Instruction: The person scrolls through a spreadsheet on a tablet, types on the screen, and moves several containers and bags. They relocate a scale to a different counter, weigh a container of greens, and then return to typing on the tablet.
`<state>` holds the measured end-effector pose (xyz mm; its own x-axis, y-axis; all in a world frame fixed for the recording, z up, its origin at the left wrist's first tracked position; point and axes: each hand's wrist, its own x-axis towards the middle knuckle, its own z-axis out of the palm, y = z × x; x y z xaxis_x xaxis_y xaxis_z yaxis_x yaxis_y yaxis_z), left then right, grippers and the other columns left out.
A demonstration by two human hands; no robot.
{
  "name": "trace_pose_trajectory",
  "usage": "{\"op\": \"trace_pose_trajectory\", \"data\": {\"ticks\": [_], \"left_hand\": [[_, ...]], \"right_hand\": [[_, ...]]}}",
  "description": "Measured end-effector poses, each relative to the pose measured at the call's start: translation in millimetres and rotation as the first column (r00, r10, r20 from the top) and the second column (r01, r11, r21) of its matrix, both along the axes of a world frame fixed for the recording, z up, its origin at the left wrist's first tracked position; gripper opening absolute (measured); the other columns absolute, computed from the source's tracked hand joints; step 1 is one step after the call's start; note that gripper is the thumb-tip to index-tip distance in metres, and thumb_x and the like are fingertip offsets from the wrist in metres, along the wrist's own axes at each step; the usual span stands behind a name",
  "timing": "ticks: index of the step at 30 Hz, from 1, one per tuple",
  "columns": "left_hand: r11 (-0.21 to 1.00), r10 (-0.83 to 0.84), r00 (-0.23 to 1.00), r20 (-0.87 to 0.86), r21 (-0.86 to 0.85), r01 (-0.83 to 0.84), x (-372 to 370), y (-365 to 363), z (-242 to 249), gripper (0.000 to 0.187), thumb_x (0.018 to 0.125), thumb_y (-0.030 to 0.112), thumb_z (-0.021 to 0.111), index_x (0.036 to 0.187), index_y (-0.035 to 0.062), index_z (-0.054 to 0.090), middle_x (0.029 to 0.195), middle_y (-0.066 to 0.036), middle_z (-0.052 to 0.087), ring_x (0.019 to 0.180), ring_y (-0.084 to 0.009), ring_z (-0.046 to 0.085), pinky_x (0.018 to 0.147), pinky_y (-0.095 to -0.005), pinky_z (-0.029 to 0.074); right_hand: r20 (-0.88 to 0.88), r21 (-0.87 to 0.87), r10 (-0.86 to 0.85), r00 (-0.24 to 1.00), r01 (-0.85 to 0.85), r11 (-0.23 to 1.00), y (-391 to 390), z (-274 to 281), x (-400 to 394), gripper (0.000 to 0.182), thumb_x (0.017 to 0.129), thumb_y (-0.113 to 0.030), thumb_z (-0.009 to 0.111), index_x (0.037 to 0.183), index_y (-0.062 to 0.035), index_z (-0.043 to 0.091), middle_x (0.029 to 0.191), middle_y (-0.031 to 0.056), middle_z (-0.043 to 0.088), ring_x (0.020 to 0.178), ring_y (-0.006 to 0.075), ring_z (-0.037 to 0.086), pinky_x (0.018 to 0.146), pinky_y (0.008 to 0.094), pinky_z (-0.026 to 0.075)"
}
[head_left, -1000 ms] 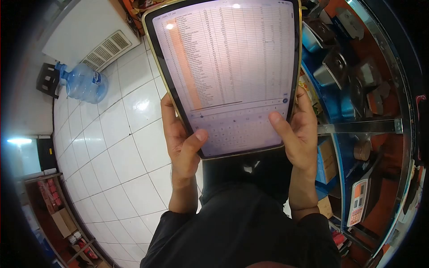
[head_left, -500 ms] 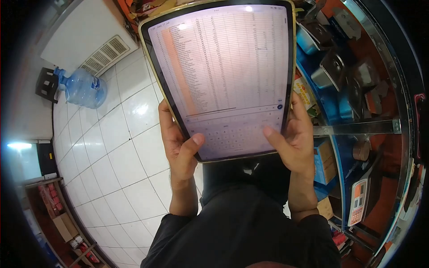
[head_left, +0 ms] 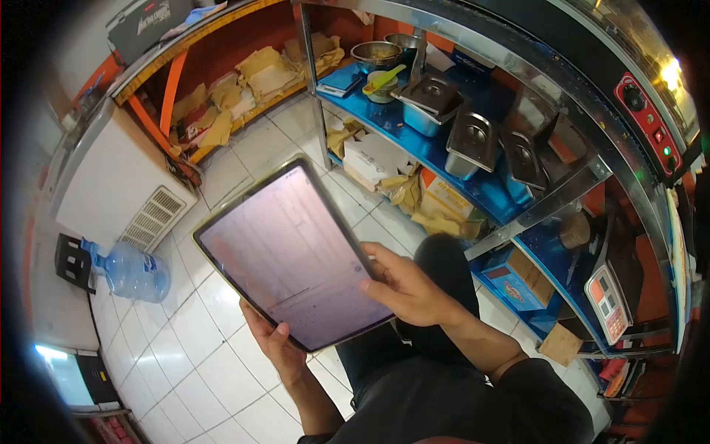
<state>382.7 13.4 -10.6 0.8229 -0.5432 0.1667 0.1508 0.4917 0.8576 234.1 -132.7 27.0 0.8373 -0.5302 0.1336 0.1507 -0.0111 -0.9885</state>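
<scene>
Between my two hands is a tablet (head_left: pixel 288 251) in a pale-edged case, tilted to the left. Its lit screen is smeared by motion, so the text on it cannot be read. My left hand (head_left: pixel 277 344) grips the lower left edge, thumb on the front and fingers hidden behind. My right hand (head_left: pixel 403 288) holds the right edge, its thumb lying over the screen's border.
To the right, a blue-shelved metal rack (head_left: pixel 370 118) bears steel containers (head_left: pixel 473 140), bowls (head_left: pixel 376 55) and a digital scale (head_left: pixel 608 303). A large water bottle (head_left: pixel 137 272) lies on the tiled floor (head_left: pixel 200 333) at left, by a white appliance (head_left: pixel 118 174).
The tablet has moved lower and left and turned, its top leaning left. Both hands keep hold of it. More of the rack and the back shelf has come into view.
</scene>
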Motion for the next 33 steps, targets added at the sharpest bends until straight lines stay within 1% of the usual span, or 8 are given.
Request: {"op": "trace_pose_trajectory", "data": {"ticks": [10, 16, 19, 21, 22, 23, 27, 33], "left_hand": [[0.998, 0.051, 0.999, 0.017, 0.033, -0.051, 0.7, 9.8, -8.5, 0.083, 0.066, 0.026, 0.065, 0.135, -0.0013, 0.028, 0.129, -0.013, 0.043, 0.121, -0.0253, 0.041, 0.104, -0.0361, 0.029], [0.997, 0.055, 0.997, -0.061, 0.062, -0.051, -3.8, 14.0, 6.6, 0.074, 0.068, 0.014, 0.061, 0.133, 0.0002, 0.03, 0.124, -0.011, 0.046, 0.118, -0.0227, 0.043, 0.101, -0.0334, 0.031], [0.996, -0.019, 1.0, -0.009, 0.089, 0.02, -1.0, 16.8, 0.1, 0.077, 0.067, 0.012, 0.061, 0.136, 0.0001, 0.027, 0.126, -0.012, 0.045, 0.118, -0.0242, 0.044, 0.101, -0.0341, 0.032], [0.992, 0.083, 0.996, 0.019, 0.092, -0.085, -3.9, 14.9, -5.4, 0.083, 0.066, 0.011, 0.062, 0.139, -0.0002, 0.023, 0.129, -0.012, 0.044, 0.118, -0.0252, 0.044, 0.1, -0.0346, 0.034], [0.99, 0.105, 0.994, -0.02, 0.093, -0.103, -4.1, 17.2, -12.9, 0.088, 0.065, 0.012, 0.064, 0.141, -0.0004, 0.021, 0.131, -0.013, 0.043, 0.12, -0.0262, 0.043, 0.102, -0.0363, 0.034], [0.98, 0.114, 0.993, -0.004, 0.165, -0.112, -8.1, 16.4, -7.2, 0.088, 0.062, 0.016, 0.057, 0.141, -0.0039, 0.022, 0.139, -0.018, 0.035, 0.129, -0.03, 0.034, 0.108, -0.0394, 0.025], [0.979, 0.151, 0.988, 0.002, 0.136, -0.15, -7.6, 21.4, -16.1, 0.086, 0.065, 0.019, 0.058, 0.14, -0.0037, 0.023, 0.14, -0.018, 0.032, 0.128, -0.0309, 0.035, 0.107, -0.0407, 0.027], [0.964, 0.187, 0.982, -0.029, 0.197, -0.178, -8.1, 41.9, -33.3, 0.082, 0.07, 0.03, 0.056, 0.141, 0.0012, 0.025, 0.14, -0.016, 0.033, 0.126, -0.0314, 0.036, 0.103, -0.0419, 0.032]], "right_hand": [[-0.037, -0.08, -0.053, 0.998, 0.05, 0.996, 2.0, 8.4, 8.4, 0.028, 0.092, -0.006, 0.048, 0.117, 0.0049, 0.051, 0.096, 0.0054, 0.06, 0.087, 0.0067, 0.051, 0.078, 0.0238, 0.044], [0.037, 0.08, 0.014, 0.999, -0.016, 0.997, -1.3, 15.5, 9.0, 0.034, 0.092, 0.0, 0.045, 0.125, 0.0091, 0.045, 0.11, 0.0112, 0.06, 0.102, 0.0106, 0.053, 0.088, 0.0238, 0.042], [0.09, 0.179, -0.012, 0.996, -0.005, 0.984, 1.0, 10.1, 14.3, 0.033, 0.091, -0.001, 0.048, 0.123, 0.0077, 0.047, 0.108, 0.0093, 0.06, 0.099, 0.0094, 0.054, 0.086, 0.0241, 0.043], [-0.008, 0.039, 0.015, 1.0, -0.014, 0.999, -2.9, 6.0, 13.8, 0.028, 0.091, -0.002, 0.051, 0.117, 0.0061, 0.051, 0.101, 0.0063, 0.062, 0.091, 0.0071, 0.055, 0.078, 0.0225, 0.045], [-0.135, -0.023, -0.015, 0.991, 0.012, 1.0, -6.0, -3.3, 13.5, 0.028, 0.09, -0.007, 0.056, 0.115, 0.0052, 0.052, 0.083, -0.0024, 0.053, 0.075, 0.0024, 0.046, 0.063, 0.0191, 0.039], [-0.11, 0.069, 0.042, 0.993, -0.034, 0.997, -5.6, 3.0, 13.7, 0.029, 0.09, -0.007, 0.057, 0.116, 0.0046, 0.052, 0.089, -0.0003, 0.058, 0.08, 0.0027, 0.05, 0.066, 0.0193, 0.042], [-0.078, 0.082, 0.148, 0.986, -0.141, 0.987, -12.4, -17.9, 22.3, 0.033, 0.095, -0.012, 0.051, 0.122, 0.0054, 0.049, 0.103, 0.0082, 0.063, 0.096, 0.0104, 0.056, 0.084, 0.0253, 0.045], [-0.037, 0.061, 0.056, 0.998, -0.054, 0.997, -24.8, -15.2, 11.7, 0.036, 0.094, -0.025, 0.052, 0.115, 0.0038, 0.054, 0.08, 0.0103, 0.064, 0.073, 0.013, 0.063, 0.064, 0.026, 0.048]]}}
